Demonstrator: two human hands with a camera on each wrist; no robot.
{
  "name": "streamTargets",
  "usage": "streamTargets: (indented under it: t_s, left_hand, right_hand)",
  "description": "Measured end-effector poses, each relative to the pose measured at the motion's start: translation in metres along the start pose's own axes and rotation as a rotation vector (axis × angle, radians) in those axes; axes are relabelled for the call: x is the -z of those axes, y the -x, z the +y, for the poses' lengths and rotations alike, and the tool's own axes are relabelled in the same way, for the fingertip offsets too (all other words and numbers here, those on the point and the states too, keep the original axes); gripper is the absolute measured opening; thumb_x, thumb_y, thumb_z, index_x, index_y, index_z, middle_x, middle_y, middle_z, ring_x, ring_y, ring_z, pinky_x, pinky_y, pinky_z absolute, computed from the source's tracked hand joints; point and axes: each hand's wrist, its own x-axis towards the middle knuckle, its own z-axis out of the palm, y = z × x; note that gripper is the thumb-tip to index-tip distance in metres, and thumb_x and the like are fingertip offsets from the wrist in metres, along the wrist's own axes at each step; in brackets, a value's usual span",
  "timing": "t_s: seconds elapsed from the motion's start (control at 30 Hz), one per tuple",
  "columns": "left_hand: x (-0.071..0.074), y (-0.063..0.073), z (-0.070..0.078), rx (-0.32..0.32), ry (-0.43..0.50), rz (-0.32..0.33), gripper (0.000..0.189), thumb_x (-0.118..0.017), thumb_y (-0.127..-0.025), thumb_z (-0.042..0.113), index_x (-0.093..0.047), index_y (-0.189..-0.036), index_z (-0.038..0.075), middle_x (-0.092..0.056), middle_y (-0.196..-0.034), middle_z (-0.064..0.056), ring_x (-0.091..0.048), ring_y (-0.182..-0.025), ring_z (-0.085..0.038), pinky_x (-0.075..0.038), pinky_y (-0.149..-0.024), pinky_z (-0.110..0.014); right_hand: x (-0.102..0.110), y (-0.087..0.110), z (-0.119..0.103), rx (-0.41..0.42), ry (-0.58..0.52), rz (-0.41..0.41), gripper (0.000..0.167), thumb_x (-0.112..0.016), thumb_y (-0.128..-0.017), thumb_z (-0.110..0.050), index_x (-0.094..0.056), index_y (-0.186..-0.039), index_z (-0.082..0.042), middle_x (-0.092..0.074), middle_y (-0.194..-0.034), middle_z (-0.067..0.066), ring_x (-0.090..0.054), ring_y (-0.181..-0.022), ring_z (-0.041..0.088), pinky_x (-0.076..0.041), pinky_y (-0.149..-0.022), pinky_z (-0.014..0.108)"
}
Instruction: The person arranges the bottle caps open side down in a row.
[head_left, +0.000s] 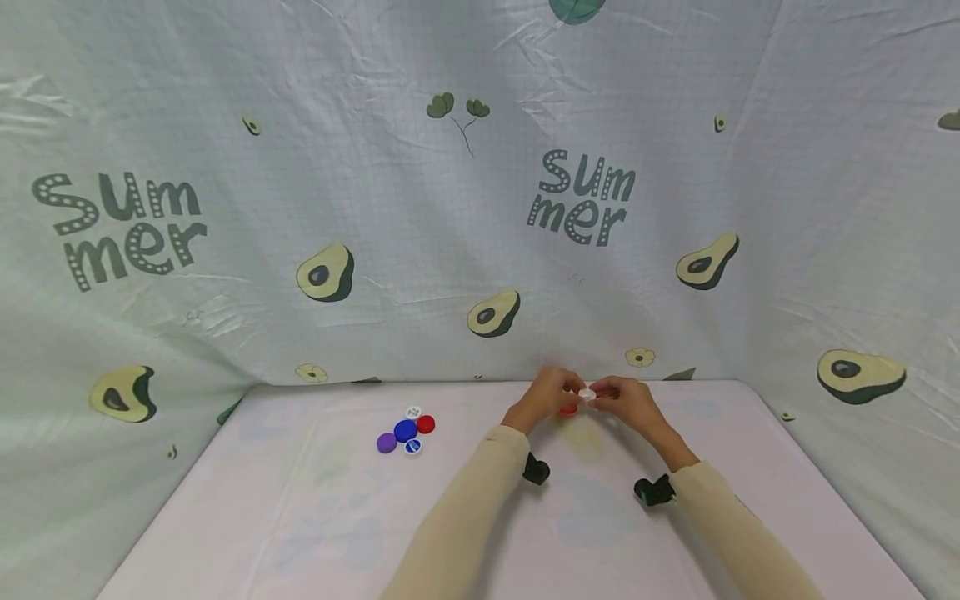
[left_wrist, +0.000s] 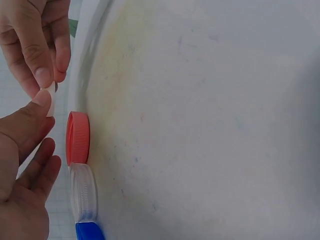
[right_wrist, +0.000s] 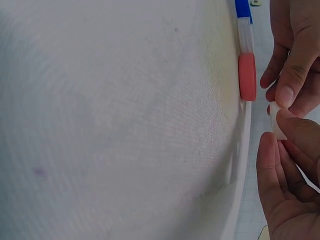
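A small white cap (head_left: 587,394) is held up near the table's far edge, pinched between both hands. My left hand (head_left: 546,400) grips it from the left with thumb and fingers. My right hand (head_left: 632,406) pinches its opposite side. The left wrist view shows the white cap (left_wrist: 51,100) edge-on between the thumbs and fingertips. Close by on the table is a red cap (left_wrist: 79,138), followed by a clear cap (left_wrist: 84,192) and a blue cap (left_wrist: 90,231) in a touching row. In the head view the left hand covers most of that row.
Left of the hands lies a cluster of caps: a blue cap (head_left: 406,431), a purple cap (head_left: 386,442), a red cap (head_left: 426,424), a white cap (head_left: 413,412) and a blue-and-white cap (head_left: 413,447). Behind the table (head_left: 315,500) hangs a printed curtain (head_left: 420,208).
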Motion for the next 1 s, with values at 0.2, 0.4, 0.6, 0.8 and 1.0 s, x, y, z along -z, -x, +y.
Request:
streamTargets:
  t_s: [0.2, 0.4, 0.6, 0.8, 1.0]
  left_hand:
    - [-0.002, -0.001, -0.003, -0.017, -0.026, -0.032, 0.020, -0.075, -0.094, 0.014, -0.076, -0.113, 0.009, -0.072, -0.105, -0.002, -0.060, -0.096, -0.013, -0.051, -0.084, -0.020]
    - [-0.003, -0.001, -0.001, -0.005, -0.023, -0.050, 0.020, -0.073, -0.095, 0.013, -0.075, -0.115, 0.008, -0.071, -0.105, -0.003, -0.059, -0.095, -0.012, -0.051, -0.083, -0.019]
    - [-0.007, -0.002, -0.001, -0.008, -0.041, -0.067, 0.019, -0.073, -0.094, 0.009, -0.074, -0.113, 0.005, -0.071, -0.102, -0.004, -0.058, -0.086, -0.011, -0.051, -0.075, -0.018]
    - [-0.011, -0.004, -0.002, -0.011, -0.041, -0.080, 0.020, -0.074, -0.094, 0.011, -0.073, -0.112, 0.005, -0.068, -0.097, -0.003, -0.055, -0.080, -0.010, -0.049, -0.069, -0.017]
    - [-0.014, -0.004, -0.002, 0.008, -0.067, -0.084, 0.020, -0.075, -0.093, 0.013, -0.073, -0.111, 0.005, -0.066, -0.092, 0.000, -0.055, -0.080, -0.010, -0.049, -0.072, -0.019]
  right_hand:
    - [-0.001, 0.000, 0.002, -0.015, -0.024, -0.016, 0.026, -0.079, -0.089, -0.009, -0.072, -0.110, 0.004, -0.076, -0.098, 0.015, -0.073, -0.090, 0.024, -0.061, -0.076, 0.034]
    - [-0.001, 0.000, 0.001, -0.019, -0.005, -0.013, 0.025, -0.079, -0.089, -0.010, -0.073, -0.109, 0.003, -0.077, -0.097, 0.014, -0.073, -0.088, 0.023, -0.060, -0.074, 0.031]
    - [-0.001, 0.001, 0.004, -0.026, -0.015, -0.042, 0.023, -0.079, -0.088, -0.008, -0.073, -0.107, 0.004, -0.076, -0.094, 0.013, -0.072, -0.086, 0.022, -0.060, -0.072, 0.031]
    - [0.000, 0.001, 0.007, -0.040, 0.002, -0.044, 0.023, -0.080, -0.087, -0.007, -0.073, -0.106, 0.003, -0.076, -0.094, 0.012, -0.072, -0.086, 0.022, -0.059, -0.072, 0.032]
    - [-0.001, -0.003, 0.009, -0.049, 0.037, -0.050, 0.022, -0.082, -0.085, -0.009, -0.075, -0.104, 0.001, -0.077, -0.091, 0.009, -0.071, -0.084, 0.018, -0.057, -0.071, 0.028]
